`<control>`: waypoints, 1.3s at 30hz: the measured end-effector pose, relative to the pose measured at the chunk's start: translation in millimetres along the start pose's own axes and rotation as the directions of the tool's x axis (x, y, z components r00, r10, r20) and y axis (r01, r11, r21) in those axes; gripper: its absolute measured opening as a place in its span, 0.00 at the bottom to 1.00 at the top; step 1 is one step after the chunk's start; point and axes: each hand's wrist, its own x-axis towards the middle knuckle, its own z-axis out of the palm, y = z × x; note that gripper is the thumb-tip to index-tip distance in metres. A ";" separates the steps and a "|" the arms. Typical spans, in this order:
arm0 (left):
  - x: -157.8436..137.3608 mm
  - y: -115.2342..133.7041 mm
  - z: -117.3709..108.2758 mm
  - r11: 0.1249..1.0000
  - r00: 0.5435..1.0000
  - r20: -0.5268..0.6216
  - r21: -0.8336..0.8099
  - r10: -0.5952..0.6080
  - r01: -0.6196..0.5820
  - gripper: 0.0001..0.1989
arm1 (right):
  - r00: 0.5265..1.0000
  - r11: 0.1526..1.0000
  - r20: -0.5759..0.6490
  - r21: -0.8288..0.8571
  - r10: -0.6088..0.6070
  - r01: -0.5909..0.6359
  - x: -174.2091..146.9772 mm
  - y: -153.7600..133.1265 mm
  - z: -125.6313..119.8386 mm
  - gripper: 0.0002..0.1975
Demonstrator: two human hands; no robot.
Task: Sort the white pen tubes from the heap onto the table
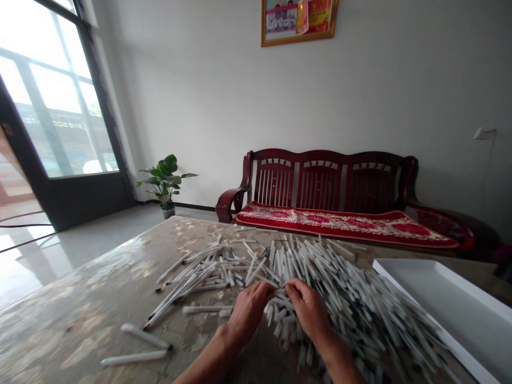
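Note:
My left hand [250, 306] and my right hand [308, 309] meet fingertip to fingertip over the table. Both are closed in a pinch on what looks like a slim white pen [279, 292], mostly covered by the fingers. Beneath and to the right of them lies a large heap of white, translucent pens [352, 293], many with dark ends. A looser group of pens [192, 288] is spread to the left. Nearer me on the left, two single pens [146, 337] lie apart from the others.
A shallow white tray [452, 314] stands on the table's right side, beside the heap. The patterned tablecloth [80, 320] covers the table. Behind it is a dark red wooden bench [320, 181] with a red cloth [344, 221]. A potted plant [165, 184] stands near the glass door [60, 101].

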 end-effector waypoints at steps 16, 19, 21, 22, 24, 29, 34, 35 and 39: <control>0.3 -3.4 1.2 0.998 0.999 -0.017 0.048 0.051 -0.051 0.04 | 0.997 0.996 -0.057 -0.072 0.047 -0.051 1.0 5.2 2.6 0.21; 0.5 -3.2 1.1 0.997 0.998 -0.023 0.042 0.059 -0.058 0.04 | 0.999 1.000 -0.044 -0.027 0.006 -0.007 1.9 6.1 2.8 0.17; 1.0 -1.9 -0.1 0.998 0.998 -0.028 0.029 0.053 -0.052 0.03 | 0.999 0.999 -0.035 0.033 -0.015 0.016 2.2 5.4 2.1 0.14; 1.2 -0.9 -0.9 0.999 0.999 -0.029 0.020 0.045 -0.045 0.03 | 0.999 0.999 -0.038 0.043 -0.012 0.013 2.1 4.8 1.8 0.14; 1.4 1.0 -2.0 1.000 0.999 -0.030 -0.007 0.026 -0.026 0.02 | 0.999 1.000 -0.052 0.014 0.012 -0.011 1.4 3.8 1.6 0.16; 0.9 0.4 -0.8 1.000 0.999 -0.025 -0.016 0.026 -0.026 0.02 | 0.998 0.997 -0.043 -0.073 0.035 -0.038 1.3 5.2 2.9 0.17; -0.8 -5.3 1.9 0.959 0.991 0.025 0.247 0.135 -0.137 0.05 | 0.999 0.997 -0.030 0.070 0.022 -0.020 2.3 6.1 1.9 0.16; -1.1 -5.7 2.2 0.945 0.987 0.036 0.285 0.154 -0.158 0.06 | 0.999 0.998 -0.027 0.051 0.042 -0.040 2.2 6.1 1.6 0.18; -1.3 -4.9 2.3 0.911 0.980 0.070 0.360 0.188 -0.201 0.06 | 0.995 0.993 -0.017 -0.070 0.094 -0.095 1.9 7.3 1.6 0.23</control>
